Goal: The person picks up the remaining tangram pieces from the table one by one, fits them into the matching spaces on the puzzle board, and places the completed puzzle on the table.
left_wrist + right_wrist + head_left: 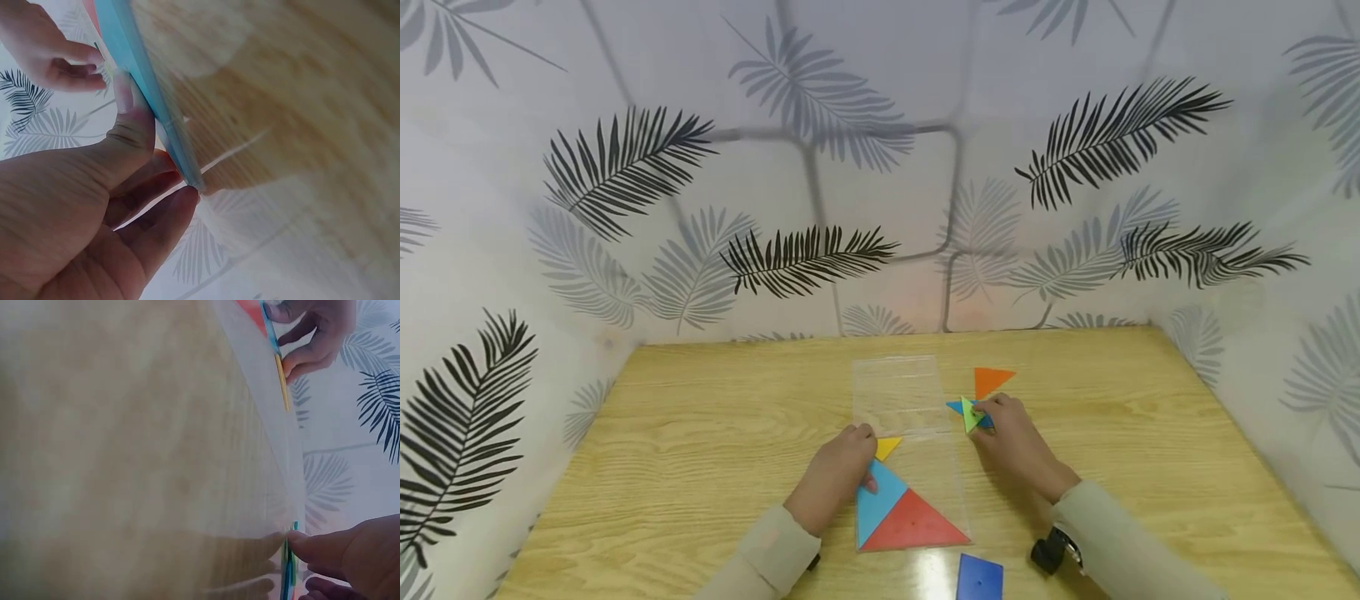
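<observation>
A clear tray (898,400) lies on the table, with a light blue triangle (878,500), a red triangle (917,521) and a small yellow triangle (887,447) in its near half. My left hand (838,467) is at the tray's left side. Its thumb (127,94) rests on the light blue triangle, while its fingertips touch near the tray edge and the yellow triangle. Right of the tray, my right hand (1018,442) pinches a small light green triangle (967,414). A blue piece (953,407) shows partly behind that triangle, its full shape hidden.
An orange triangle (991,381) lies just beyond the right hand. At the near edge of view is a dark blue flat piece (979,577), cut off by the frame. The wooden table (715,417) meets a leaf-patterned curtain (880,192) at the back and sides.
</observation>
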Motion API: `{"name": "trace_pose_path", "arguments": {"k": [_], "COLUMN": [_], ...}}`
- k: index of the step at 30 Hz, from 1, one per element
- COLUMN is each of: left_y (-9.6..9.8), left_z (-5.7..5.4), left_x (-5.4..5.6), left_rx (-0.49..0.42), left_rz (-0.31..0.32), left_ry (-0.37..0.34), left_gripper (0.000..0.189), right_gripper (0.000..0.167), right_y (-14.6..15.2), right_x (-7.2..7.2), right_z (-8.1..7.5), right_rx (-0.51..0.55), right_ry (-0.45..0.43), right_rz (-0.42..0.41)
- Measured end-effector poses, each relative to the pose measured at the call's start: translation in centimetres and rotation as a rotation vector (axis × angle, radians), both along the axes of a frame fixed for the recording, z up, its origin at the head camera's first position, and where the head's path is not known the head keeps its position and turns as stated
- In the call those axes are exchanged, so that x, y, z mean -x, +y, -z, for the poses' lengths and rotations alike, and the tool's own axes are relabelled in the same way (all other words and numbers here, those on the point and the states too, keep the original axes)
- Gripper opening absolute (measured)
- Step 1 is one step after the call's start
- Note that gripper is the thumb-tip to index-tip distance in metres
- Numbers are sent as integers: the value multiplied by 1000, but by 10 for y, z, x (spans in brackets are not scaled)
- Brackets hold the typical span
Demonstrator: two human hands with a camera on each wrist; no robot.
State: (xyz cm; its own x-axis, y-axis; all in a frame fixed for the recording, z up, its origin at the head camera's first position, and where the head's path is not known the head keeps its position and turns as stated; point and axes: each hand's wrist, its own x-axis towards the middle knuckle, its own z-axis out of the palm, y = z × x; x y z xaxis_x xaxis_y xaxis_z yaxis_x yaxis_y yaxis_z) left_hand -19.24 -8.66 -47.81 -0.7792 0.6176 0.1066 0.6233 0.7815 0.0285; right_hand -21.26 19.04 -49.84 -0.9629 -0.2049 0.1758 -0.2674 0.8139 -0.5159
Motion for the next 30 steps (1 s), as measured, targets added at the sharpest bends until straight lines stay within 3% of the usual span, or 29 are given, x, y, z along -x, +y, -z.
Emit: {"name": "trace_pose_path", "arguments": {"k": [6, 15, 24, 30], "left_y": [2, 2, 3, 3], "left_z": [0, 1, 1, 2], "left_x": [1, 2, 1, 2], "left_rx": [8, 9, 4, 11], "left_rz": [-20, -23, -16, -25], "left_ry": [-49, -52, -16, -38], "left_gripper": [50, 51, 49, 51], "right_gripper": [39, 32, 31, 17], "right_y": [0, -4, -5, -8], "right_x": [18, 41, 47, 44], "right_z": [-6, -14, -21, -12], "right_rx": [-72, -146, -148, -57], "right_ry": [-91, -175, -249, -190], "right_rz": [-4, -22, -9, 32]}}
